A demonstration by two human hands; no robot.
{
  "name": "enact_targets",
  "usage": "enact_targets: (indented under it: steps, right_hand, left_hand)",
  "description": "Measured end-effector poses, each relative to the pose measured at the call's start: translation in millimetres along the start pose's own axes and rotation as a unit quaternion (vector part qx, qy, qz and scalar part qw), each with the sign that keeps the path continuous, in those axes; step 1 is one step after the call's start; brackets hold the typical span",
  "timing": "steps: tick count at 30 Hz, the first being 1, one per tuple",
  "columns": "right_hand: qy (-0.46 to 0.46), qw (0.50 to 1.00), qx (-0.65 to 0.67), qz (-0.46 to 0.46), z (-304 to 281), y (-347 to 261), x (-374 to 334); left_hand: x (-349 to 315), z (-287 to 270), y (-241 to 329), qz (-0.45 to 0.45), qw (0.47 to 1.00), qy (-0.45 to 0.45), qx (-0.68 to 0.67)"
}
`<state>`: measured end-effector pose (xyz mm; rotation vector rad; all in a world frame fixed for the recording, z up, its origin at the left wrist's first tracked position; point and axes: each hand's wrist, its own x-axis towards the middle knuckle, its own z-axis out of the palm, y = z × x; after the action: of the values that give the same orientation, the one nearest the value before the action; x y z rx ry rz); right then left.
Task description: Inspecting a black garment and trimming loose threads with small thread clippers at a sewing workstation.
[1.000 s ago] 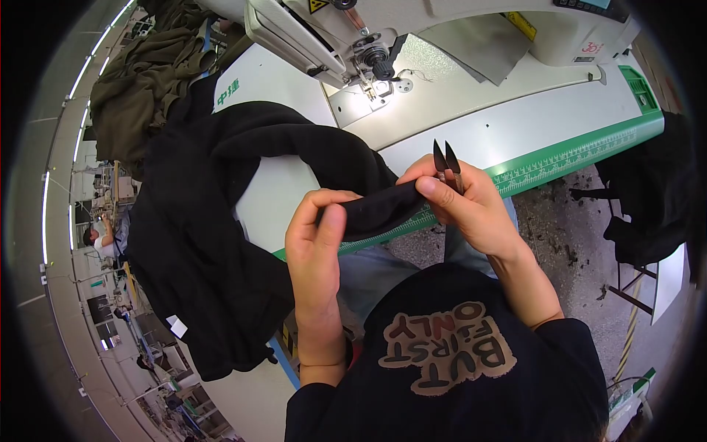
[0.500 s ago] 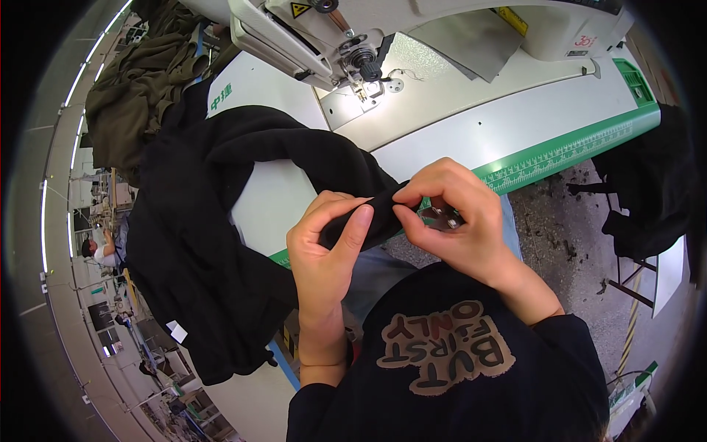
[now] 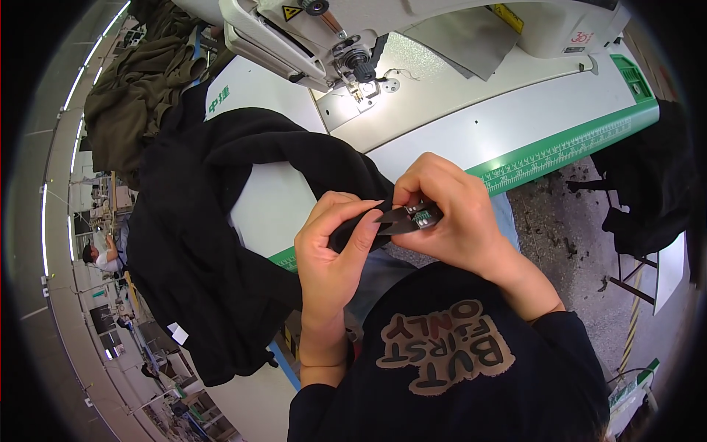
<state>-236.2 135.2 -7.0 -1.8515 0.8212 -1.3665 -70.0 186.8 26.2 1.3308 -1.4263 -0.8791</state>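
A black garment [image 3: 199,191] lies bunched on the sewing table, one tubular part of it reaching to my hands. My left hand [image 3: 335,247] pinches the end of that part between thumb and fingers. In my right hand [image 3: 449,214] is a pair of thread snips [image 3: 409,219], gripped in the palm. Their dark blades stand slightly apart and point left at the cloth by my left thumb. Whether the blades touch a thread is too small to tell.
A white sewing machine [image 3: 309,40] with a lit needle area stands beyond my hands. A green ruled edge [image 3: 574,147] borders the table [image 3: 442,132]. Brown cloth [image 3: 136,96] is heaped at far left. Black cloth [image 3: 648,184] hangs over a stand on the right. Another person sits far left.
The snips, mostly hidden in my right palm before, now show with blades turned toward the cloth. My right fingers have left the fabric they were pinching; the left hand has shifted slightly right.
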Motion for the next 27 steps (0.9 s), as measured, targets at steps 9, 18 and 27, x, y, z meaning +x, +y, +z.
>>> enact_targets:
  steps: [9,18,27]
  right_hand:
    - [-0.060,0.825,0.461,0.321,-18,17,-4]
    - [-0.065,0.923,0.218,0.311,-10,1,-9]
    - [-0.114,0.812,0.432,0.376,-14,7,-5]
  left_hand:
    - [-2,-5,-11,-0.103,0.973,0.045,-0.204]
    - [-3,-15,-2,-0.142,0.962,0.029,-0.232]
    - [-1,-35,-8,-0.115,0.975,0.024,-0.188]
